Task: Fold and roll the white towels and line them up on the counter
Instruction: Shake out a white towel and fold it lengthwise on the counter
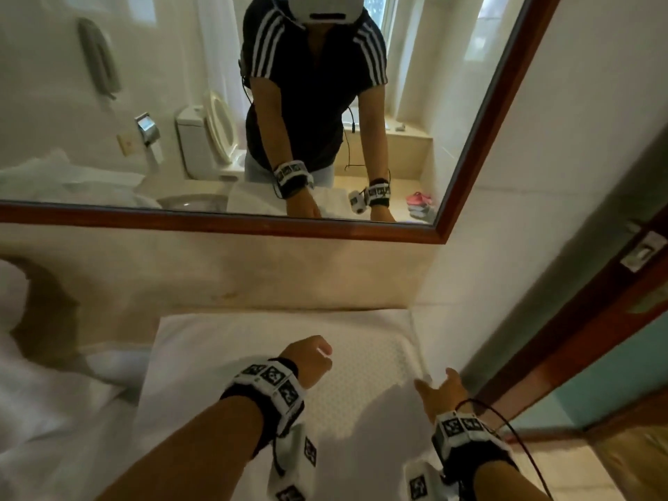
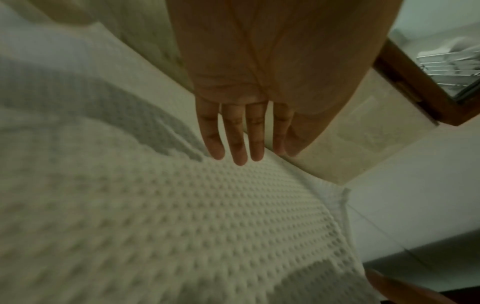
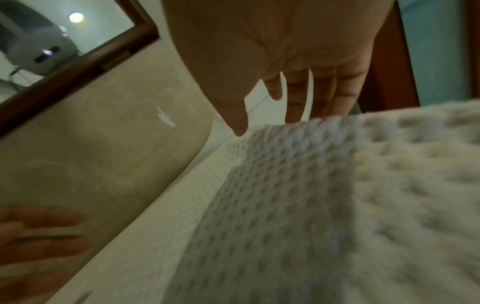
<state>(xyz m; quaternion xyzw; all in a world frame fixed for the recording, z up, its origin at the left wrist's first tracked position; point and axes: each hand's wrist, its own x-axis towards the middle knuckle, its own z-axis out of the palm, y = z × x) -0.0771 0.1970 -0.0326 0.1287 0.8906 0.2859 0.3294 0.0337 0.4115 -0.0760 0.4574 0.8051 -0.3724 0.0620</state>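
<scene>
Fingers of both my left hand and right hand are straight and holding nothing above the white waffle-weave towel lying flat on the beige stone counter, so I judge folding barely begun, rolling and lining up still ahead.

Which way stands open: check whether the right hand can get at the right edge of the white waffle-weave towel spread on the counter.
Probably yes. The right hand hovers open at the white waffle-weave towel's right edge, nothing between; the left hand is further left.
</scene>
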